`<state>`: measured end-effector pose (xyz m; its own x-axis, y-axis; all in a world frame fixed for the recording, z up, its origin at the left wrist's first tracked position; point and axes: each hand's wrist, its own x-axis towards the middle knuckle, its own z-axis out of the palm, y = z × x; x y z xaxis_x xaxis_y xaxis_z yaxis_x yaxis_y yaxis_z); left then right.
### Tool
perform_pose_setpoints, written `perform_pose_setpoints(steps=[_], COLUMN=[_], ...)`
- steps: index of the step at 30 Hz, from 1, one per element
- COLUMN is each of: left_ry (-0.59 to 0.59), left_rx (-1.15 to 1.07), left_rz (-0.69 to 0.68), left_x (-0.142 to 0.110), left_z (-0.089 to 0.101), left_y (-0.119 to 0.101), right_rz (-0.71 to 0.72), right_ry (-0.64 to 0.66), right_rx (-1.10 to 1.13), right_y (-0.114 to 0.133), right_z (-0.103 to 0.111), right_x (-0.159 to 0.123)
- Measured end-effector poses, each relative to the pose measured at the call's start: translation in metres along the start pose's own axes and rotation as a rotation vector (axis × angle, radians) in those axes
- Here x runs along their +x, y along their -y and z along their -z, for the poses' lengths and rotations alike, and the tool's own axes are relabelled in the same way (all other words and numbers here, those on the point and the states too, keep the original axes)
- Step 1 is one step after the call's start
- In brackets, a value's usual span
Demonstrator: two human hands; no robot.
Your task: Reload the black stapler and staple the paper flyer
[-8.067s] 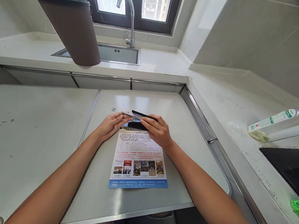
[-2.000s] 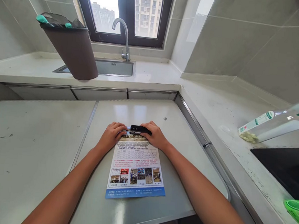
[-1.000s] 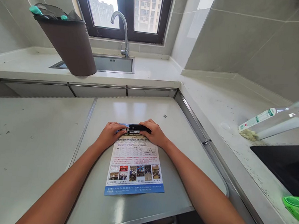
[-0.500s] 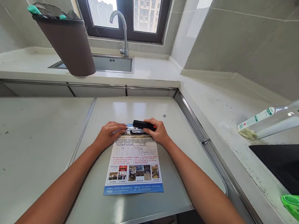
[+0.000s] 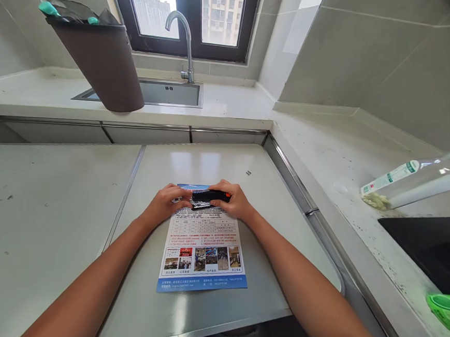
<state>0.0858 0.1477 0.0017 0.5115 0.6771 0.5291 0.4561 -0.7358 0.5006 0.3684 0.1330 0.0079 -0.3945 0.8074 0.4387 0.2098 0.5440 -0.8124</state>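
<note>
A black stapler (image 5: 203, 195) with a silver lower part lies crosswise over the upper part of a printed flyer (image 5: 204, 234). My right hand (image 5: 233, 199) is closed around the stapler's right, rear end, where a small red-orange spot shows. At the stapler's front end, my left hand (image 5: 170, 200) has its thumb and fingers closed on the tip, partly hiding it. The flyer lies flat on the pale tabletop (image 5: 141, 286), its blue bottom band toward me. Two small silver strips, which look like staples (image 5: 248, 173), lie beyond my right hand.
A brown bin (image 5: 96, 62) with teal-handled items stands on the counter by the sink (image 5: 172, 96) and tap (image 5: 188, 46). On the right counter are a clear plastic bottle (image 5: 414, 183), a black cooktop (image 5: 429, 252) and a green item (image 5: 447, 310).
The stapler has shifted left and toward me, my right hand moving with it. My left fingers have gone from lying on the flyer's top to gripping the stapler's front end.
</note>
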Motion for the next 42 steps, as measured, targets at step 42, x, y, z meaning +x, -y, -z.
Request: perform_pose_setpoints(steps=[42], left_ry=[-0.02], left_rx=[0.043], left_rz=[0.33], left_x=[0.007], left_z=[-0.005], left_y=[0.014], right_rz=[-0.228], right_ry=[-0.552], right_rx=[-0.567], right_y=[-0.026], right_z=[0.018], right_x=[0.004])
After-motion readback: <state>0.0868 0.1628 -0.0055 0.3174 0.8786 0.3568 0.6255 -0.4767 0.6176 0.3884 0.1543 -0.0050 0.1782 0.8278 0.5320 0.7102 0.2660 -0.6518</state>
